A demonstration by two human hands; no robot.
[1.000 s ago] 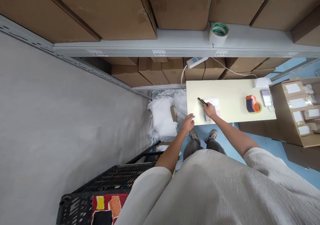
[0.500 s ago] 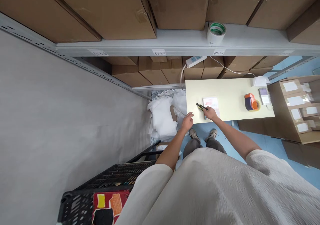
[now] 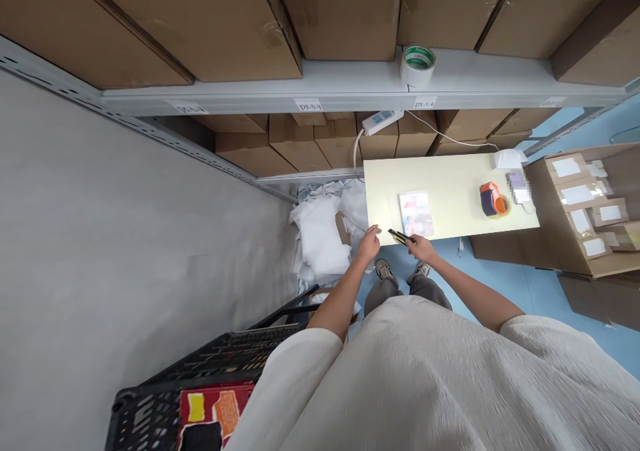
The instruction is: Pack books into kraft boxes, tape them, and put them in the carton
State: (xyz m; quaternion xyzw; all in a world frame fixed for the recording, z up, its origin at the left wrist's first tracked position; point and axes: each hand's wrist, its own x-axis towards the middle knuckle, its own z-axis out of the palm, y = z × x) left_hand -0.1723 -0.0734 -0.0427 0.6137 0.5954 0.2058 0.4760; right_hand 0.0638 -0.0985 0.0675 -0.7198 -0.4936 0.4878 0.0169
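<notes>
- Uppermost, at 12 o'clock in the view: grey shelving (image 3: 350, 77) bearing brown cartons (image 3: 345, 11).
- At 3 o'clock: pale-yellow table (image 3: 450, 177).
- At 8 o'clock: black crate (image 3: 137, 411).
- Flat on the table: pink-and-white printed item (image 3: 417, 213).
- At 3 o'clock from that item: orange-and-blue tape dispenser (image 3: 493, 201).
- Right hand (image 3: 423, 247), at 6 o'clock from the printed item: fingers wrapped round the handle of the utility knife (image 3: 400, 236).
- Left hand (image 3: 370, 243), at the table's 8 o'clock corner: fingers loosely extended, slightly parted; contact indeterminable.
- Utility knife: at the printed item's 7 o'clock corner, front end directed toward 10 o'clock; touching or apart, indeterminable.
</notes>
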